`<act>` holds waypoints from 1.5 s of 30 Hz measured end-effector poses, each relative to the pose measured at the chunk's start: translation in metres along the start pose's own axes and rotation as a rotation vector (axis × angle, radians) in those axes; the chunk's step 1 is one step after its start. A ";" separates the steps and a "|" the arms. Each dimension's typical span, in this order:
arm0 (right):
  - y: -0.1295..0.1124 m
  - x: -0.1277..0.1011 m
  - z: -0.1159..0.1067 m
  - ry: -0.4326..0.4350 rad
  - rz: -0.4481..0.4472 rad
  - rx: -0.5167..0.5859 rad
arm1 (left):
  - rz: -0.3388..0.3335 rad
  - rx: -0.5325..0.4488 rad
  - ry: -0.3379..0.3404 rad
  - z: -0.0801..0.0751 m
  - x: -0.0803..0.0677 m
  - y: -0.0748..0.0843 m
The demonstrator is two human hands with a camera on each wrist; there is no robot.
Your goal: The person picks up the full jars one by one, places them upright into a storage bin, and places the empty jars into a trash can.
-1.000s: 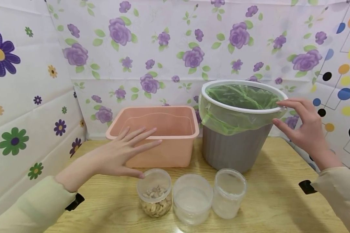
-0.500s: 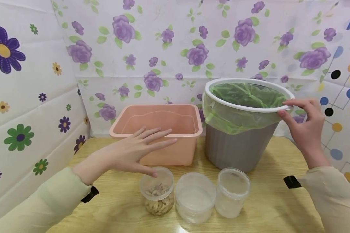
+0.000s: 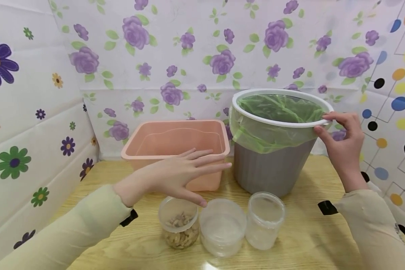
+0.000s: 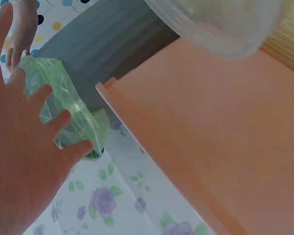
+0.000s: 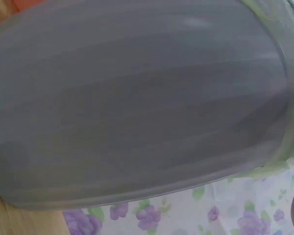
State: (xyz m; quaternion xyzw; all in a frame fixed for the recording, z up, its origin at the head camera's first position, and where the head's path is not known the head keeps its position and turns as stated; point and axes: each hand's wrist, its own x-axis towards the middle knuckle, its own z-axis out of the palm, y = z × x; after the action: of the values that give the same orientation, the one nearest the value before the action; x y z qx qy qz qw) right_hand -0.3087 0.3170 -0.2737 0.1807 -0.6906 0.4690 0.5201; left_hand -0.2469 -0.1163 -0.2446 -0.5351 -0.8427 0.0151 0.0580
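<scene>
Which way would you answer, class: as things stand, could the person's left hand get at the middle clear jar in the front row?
Probably yes. The left hand hovers open just above and behind the middle jar, its thumb close to the rim, and nothing lies between them. The nut jar stands close beside it.

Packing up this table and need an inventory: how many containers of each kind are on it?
Clear plastic jars: 3
Pink rectangular tub: 1
Grey waste bin with green liner: 1
Total: 5

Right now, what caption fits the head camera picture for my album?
Right hand holds the rim of the grey bin while the open left hand hovers above the jars.
</scene>
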 end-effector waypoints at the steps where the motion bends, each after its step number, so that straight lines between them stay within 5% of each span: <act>1: 0.000 0.000 0.000 0.005 0.000 0.004 | 0.011 -0.004 -0.002 0.001 0.004 0.001; 14: -0.019 -0.003 0.007 0.054 0.056 0.141 | -0.005 -0.143 -0.153 0.004 0.053 0.020; 24: -0.010 -0.002 0.008 0.042 0.145 0.221 | 0.088 -0.170 -0.268 0.018 0.085 0.031; 40: -0.012 -0.005 0.005 0.051 0.174 0.110 | 0.144 -0.185 -0.380 0.042 0.126 0.054; 45: -0.011 -0.004 0.005 0.049 0.174 0.070 | 0.181 -0.142 -0.319 0.049 0.135 0.054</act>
State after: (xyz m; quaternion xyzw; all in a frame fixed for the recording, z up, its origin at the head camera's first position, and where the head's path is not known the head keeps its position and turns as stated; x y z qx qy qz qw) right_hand -0.3021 0.3064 -0.2718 0.1267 -0.6738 0.5406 0.4876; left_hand -0.2605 0.0308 -0.2873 -0.6022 -0.7886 0.0457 -0.1158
